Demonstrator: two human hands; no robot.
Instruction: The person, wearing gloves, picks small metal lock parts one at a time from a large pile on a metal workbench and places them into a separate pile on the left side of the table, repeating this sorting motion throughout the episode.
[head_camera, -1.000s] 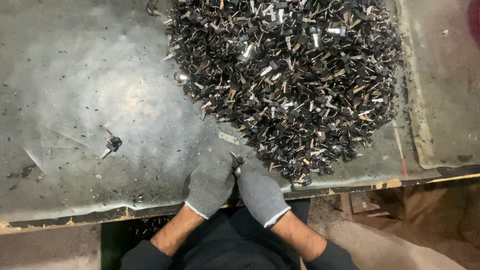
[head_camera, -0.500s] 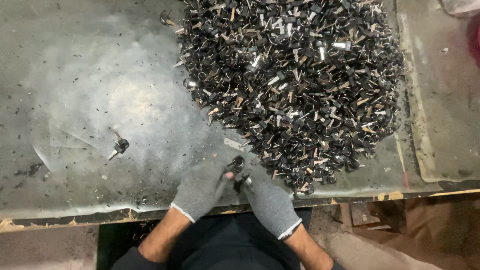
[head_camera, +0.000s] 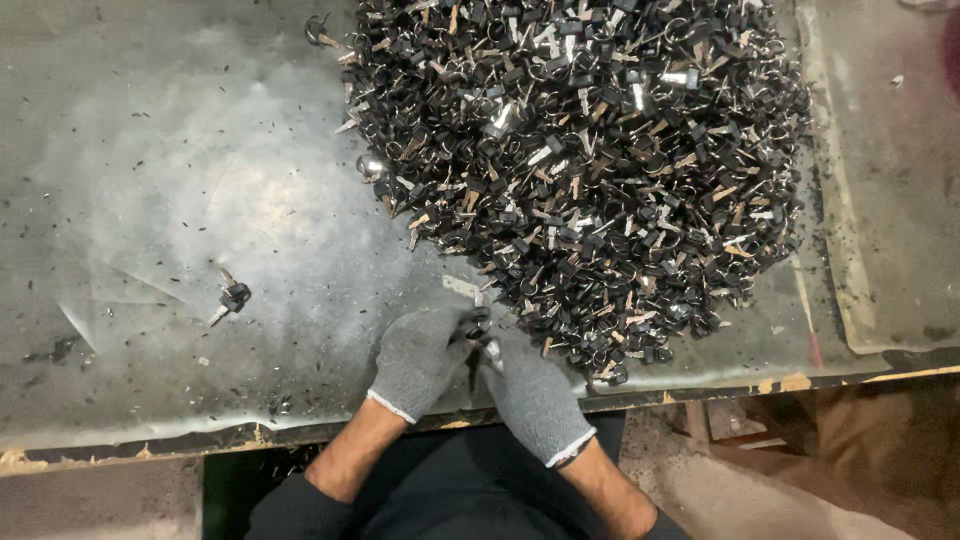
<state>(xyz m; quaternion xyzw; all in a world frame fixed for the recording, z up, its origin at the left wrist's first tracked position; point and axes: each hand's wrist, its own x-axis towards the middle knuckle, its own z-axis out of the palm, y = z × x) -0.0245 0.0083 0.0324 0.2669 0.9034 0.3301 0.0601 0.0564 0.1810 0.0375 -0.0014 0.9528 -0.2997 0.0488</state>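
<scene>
Hands joined over one small part at the table's near edge.

Left hand (head_camera: 420, 358) and right hand (head_camera: 528, 392), both gloved in grey, meet just short of the near edge of the table (head_camera: 150, 150); the two grips are clenched together on a small dark part (head_camera: 474, 328), mostly hidden between the fingers. Against the frames a second back, the hands have kept their place at the near edge, and the part is still pinched between them, so the handling of this piece appears unfinished. Pile (head_camera: 590, 160) of like parts covers the far right of the table, its near fringe just beside the hands. One stray part (head_camera: 232, 297) lies well apart toward the left edge.
</scene>
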